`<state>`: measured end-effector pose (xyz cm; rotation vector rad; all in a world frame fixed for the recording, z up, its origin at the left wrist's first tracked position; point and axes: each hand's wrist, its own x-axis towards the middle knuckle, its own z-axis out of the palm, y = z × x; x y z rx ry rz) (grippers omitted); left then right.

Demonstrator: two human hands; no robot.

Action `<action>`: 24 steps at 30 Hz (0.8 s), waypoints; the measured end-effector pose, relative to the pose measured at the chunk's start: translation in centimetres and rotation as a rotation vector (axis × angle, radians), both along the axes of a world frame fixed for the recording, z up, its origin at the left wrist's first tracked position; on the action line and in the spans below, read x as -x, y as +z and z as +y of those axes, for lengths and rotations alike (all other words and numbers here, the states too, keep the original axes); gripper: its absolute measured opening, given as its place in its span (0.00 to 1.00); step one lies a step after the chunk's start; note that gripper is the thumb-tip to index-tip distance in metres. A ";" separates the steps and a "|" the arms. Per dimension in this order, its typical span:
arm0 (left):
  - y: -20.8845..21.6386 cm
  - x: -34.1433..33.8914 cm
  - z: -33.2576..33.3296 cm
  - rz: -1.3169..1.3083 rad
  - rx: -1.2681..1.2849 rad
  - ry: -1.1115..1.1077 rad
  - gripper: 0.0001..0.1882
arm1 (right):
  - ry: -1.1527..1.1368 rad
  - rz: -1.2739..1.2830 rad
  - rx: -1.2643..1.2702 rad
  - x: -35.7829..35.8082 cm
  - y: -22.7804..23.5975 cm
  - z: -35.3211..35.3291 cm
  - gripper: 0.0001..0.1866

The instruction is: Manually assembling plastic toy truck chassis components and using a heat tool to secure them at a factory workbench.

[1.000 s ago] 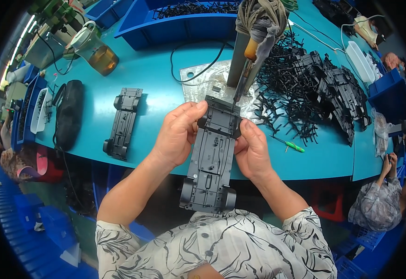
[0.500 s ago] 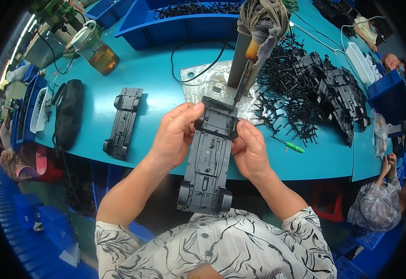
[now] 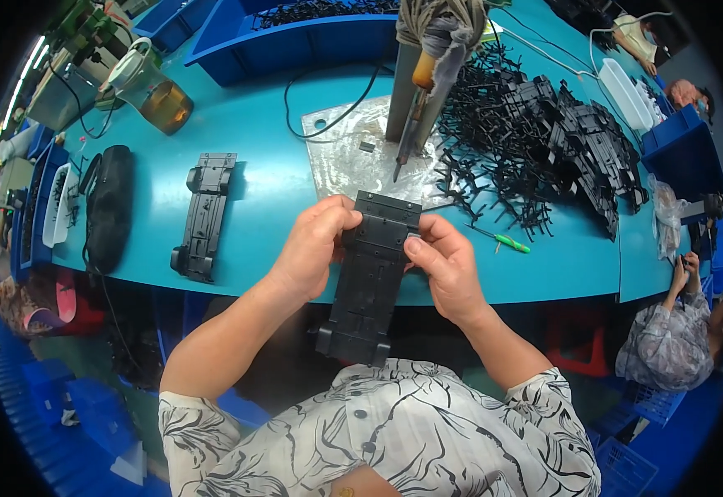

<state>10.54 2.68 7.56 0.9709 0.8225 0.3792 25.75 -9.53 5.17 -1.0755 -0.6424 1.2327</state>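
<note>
Between both hands I hold a long black plastic toy car chassis [image 3: 367, 282] with wheel arches at its corners. My left hand [image 3: 316, 244] grips its left edge near the far end, thumb on top. On the opposite edge, my right hand [image 3: 447, 261] is closed with the thumb pressed on the upper face. Just beyond the chassis, a soldering iron [image 3: 412, 124] points tip-down from a cloth-wrapped upright post, over a scuffed metal plate [image 3: 340, 170]. A second black chassis [image 3: 205, 215] lies on the teal table to the left.
Right of the post, thin black plastic pieces [image 3: 486, 141] are heaped beside stacked chassis [image 3: 597, 149]. A green-handled screwdriver [image 3: 512, 243] lies near the front edge. Leftward are a black pouch [image 3: 111, 207] and a jug of amber liquid [image 3: 162, 99]. A blue bin [image 3: 295, 54] stands behind. People sit at both sides.
The chassis has come back toward me, away from the iron's tip, and tilted so its face looks darker. Both hands still hold it. The whole view has shifted slightly.
</note>
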 end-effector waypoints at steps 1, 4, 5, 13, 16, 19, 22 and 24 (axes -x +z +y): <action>0.0 -0.2 -0.3 -0.022 -0.002 0.014 0.06 | 0.015 -0.035 -0.006 0.0 0.0 -0.3 0.12; 0.0 -0.8 -1.2 -0.071 0.020 0.053 0.07 | 0.035 -0.031 0.006 0.2 0.4 -0.8 0.11; 0.0 -1.0 -1.4 -0.095 0.042 0.083 0.08 | 0.024 -0.036 0.004 0.0 0.4 -1.0 0.11; 0.1 -0.6 -2.7 -0.057 -0.032 -0.036 0.10 | 0.002 0.013 0.075 0.3 0.7 -2.2 0.08; 0.1 -0.5 -3.3 -0.049 -0.018 -0.075 0.09 | 0.000 -0.048 0.086 0.6 0.7 -3.1 0.07; 0.0 -0.6 -3.8 -0.033 -0.004 -0.098 0.09 | -0.027 -0.058 0.084 0.7 0.4 -3.8 0.09; -0.5 -0.8 -3.9 -0.023 0.006 -0.096 0.08 | -0.019 -0.026 0.099 0.5 0.6 -3.9 0.09; -0.4 -0.8 -3.5 -0.012 -0.002 -0.082 0.08 | 0.015 0.004 0.113 -0.1 1.0 -3.7 0.08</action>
